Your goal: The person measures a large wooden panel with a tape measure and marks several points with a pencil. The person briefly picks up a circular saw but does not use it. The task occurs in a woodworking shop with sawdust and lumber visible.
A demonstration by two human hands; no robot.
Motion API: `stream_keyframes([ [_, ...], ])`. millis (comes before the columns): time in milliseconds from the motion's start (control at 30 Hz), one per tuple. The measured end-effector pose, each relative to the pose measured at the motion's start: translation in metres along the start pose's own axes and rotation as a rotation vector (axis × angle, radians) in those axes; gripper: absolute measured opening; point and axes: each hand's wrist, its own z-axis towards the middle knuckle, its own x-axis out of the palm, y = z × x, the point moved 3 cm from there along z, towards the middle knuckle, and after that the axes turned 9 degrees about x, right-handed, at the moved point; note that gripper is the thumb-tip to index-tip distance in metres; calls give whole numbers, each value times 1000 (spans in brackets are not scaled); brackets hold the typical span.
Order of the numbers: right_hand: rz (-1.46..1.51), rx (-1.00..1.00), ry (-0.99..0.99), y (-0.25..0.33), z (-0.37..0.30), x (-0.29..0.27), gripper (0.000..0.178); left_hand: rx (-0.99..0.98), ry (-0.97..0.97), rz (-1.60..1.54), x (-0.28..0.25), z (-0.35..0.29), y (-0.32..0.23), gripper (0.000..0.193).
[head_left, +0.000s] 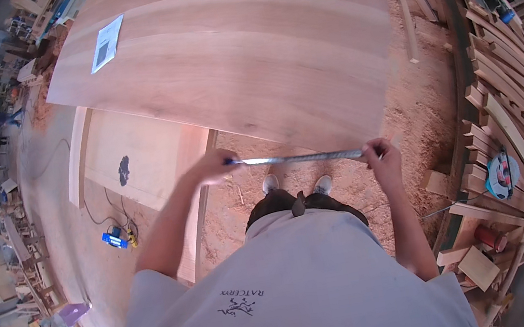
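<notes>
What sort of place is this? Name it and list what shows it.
Most likely a woodworking shop. A large plywood sheet lies over a sawdust-covered floor, cut wood pieces are stacked at right, and both hands stretch a tape measure along the sheet's edge.

The big plywood sheet (236,50) is pale reddish-tan with long, soft grain bands running across it. At its far left corner lies a white paper sheet (106,42) bearing a dark printed block. Just off the plywood's near edge, a silvery-grey tape blade (299,157) has a blue end at the left hand (211,168). Beneath the plywood's right side, the sawdust (425,101) is pinkish-brown. Left of the plywood lies a lighter cream board (136,157) with a black blotch (irregular in outline). The shirt (291,297) is pale grey with a small dark emblem.
</notes>
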Motion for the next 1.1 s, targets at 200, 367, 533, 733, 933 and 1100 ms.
stream_keyframes([
  [200, -205, -55, -270, -18, 25, 3, 18, 46, -176, 113, -80, 25, 56, 40],
  [367, -275, 31, -410, -14, 7, 41, 20, 190, -159, 256, -104, 54, 75, 42],
  [533, -332, 44, -493, -4, -13, 63, 21, 210, -83, 302, -110, 71, 79, 47],
  [733, -337, 124, -519, -1, -26, 83, 22, 250, -134, 379, -106, 83, 90, 42],
  [933, -392, 65, -572, 1, -1, 82, 24, 219, -265, 398, -99, 87, 81, 37],
  [1100, -432, 97, -568, 7, 28, 89, 28, 60, -261, 454, -109, 101, 65, 36],
])
